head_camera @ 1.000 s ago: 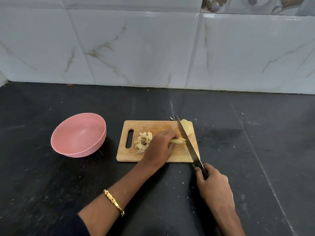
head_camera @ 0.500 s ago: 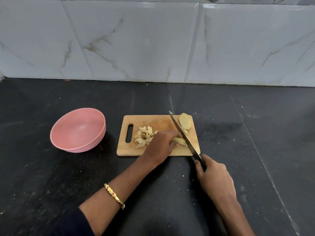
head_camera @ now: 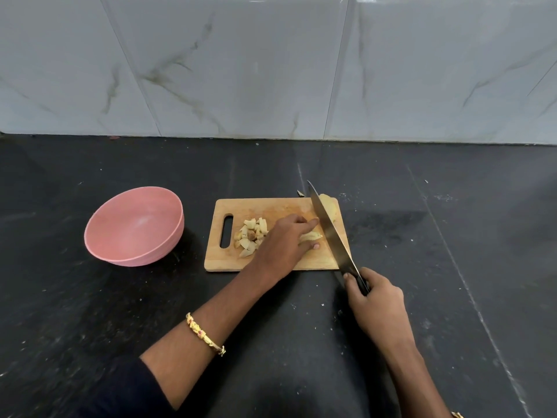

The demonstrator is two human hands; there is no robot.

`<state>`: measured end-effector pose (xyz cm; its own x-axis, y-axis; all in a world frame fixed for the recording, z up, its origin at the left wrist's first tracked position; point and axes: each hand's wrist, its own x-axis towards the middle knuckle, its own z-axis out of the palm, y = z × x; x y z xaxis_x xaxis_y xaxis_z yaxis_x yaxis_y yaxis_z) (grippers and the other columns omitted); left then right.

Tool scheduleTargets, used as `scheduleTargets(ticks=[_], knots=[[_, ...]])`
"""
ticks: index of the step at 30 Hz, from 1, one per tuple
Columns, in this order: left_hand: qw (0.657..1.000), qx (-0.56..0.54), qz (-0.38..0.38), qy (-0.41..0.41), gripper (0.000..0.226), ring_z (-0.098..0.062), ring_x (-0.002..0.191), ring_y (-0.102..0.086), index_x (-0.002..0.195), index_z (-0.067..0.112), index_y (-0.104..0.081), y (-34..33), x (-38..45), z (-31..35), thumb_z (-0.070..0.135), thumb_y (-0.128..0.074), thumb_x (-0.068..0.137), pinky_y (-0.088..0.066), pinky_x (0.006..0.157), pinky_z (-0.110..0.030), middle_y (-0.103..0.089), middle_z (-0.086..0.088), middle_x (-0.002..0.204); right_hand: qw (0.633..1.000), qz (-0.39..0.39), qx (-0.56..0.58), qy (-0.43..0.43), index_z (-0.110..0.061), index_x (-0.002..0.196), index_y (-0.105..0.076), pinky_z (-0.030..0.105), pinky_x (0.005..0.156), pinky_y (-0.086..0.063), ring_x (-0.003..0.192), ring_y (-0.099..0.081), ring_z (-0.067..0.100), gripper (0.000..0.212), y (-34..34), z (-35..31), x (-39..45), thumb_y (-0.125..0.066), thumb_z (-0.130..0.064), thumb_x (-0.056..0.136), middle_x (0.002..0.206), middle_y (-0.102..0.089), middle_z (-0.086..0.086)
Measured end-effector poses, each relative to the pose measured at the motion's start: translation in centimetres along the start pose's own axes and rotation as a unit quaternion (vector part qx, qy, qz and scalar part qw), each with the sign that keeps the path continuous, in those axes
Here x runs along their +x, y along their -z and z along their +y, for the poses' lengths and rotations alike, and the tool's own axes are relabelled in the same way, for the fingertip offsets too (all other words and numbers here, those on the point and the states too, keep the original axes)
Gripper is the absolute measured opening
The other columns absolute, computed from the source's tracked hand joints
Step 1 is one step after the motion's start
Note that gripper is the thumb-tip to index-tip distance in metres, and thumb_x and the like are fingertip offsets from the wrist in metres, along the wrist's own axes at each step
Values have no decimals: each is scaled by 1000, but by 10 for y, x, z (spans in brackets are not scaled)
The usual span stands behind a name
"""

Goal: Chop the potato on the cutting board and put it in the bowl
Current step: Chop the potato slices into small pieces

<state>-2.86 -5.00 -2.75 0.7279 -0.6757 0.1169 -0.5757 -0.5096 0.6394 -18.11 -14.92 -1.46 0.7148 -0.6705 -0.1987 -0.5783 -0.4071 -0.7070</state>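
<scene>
- While the left hand (head_camera: 284,242) lies on the wooden cutting board (head_camera: 271,235), its fingers curl round a pale strip of potato (head_camera: 310,236), pinning it to the wood.
- Just right of those fingertips, the blade of a long kitchen knife (head_camera: 328,229) slants across the board, its tip reaching past the far edge.
- The right hand (head_camera: 375,303) grips the knife's dark handle, nearer the person than the board and over the black tabletop (head_camera: 452,267).
- Beyond the blade from the left hand, a larger uncut potato piece (head_camera: 330,205) sits at the board's far right corner.
- Behind the left hand's knuckles, towards the board's handle slot, a small heap of chopped potato chunks (head_camera: 251,236) lies on the wood.
- Farther left of that hand, well apart from the board, a pink bowl (head_camera: 134,226) stands on the tabletop with nothing seen inside.
- A gold bracelet (head_camera: 205,334) circles the left forearm.
- A marbled tile wall (head_camera: 271,64) rises behind the tabletop.
</scene>
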Motion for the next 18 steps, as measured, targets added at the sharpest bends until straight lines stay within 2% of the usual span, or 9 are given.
scheduleTargets(ticks=[3,5,10,15,18], knots=[[996,40,-83,6,63,-15,128,-36,145,17,-30,5,-8,-3,11,-59,90,-25,102,-17,-41,1,139,1000,-1,12,-5,-18,65,-51,26,49,-39,47,-47,8,31,-1,4,0,-53,-29,94,51,-50,-3],[992,32,-124,16,66,-14,131,-34,147,19,-27,10,-10,-7,1,-55,89,-22,101,-14,-36,2,143,1000,-5,20,-11,-16,68,-55,25,47,-39,46,-48,7,29,-3,4,0,-53,-29,94,52,-52,-2],[987,40,-154,17,64,-20,126,-44,142,19,-37,25,1,-8,-7,-55,86,-36,106,-29,-46,-1,140,1000,-10,12,-9,-16,74,-58,29,52,-43,56,-55,14,26,-6,1,0,-51,-29,94,59,-58,1],[985,25,-167,23,56,-13,120,-52,136,18,-47,39,12,-11,-2,-61,85,-35,93,-14,-57,-3,131,999,-23,-46,0,-18,80,-58,29,55,-43,61,-58,18,23,2,-2,5,-48,-32,95,63,-59,0],[986,14,-164,15,51,-13,117,-55,131,15,-53,40,14,-11,0,-64,83,-38,93,-16,-60,-4,128,994,-54,-92,16,-21,82,-57,29,58,-43,65,-58,19,21,9,-5,13,-46,-32,96,66,-58,-1]])
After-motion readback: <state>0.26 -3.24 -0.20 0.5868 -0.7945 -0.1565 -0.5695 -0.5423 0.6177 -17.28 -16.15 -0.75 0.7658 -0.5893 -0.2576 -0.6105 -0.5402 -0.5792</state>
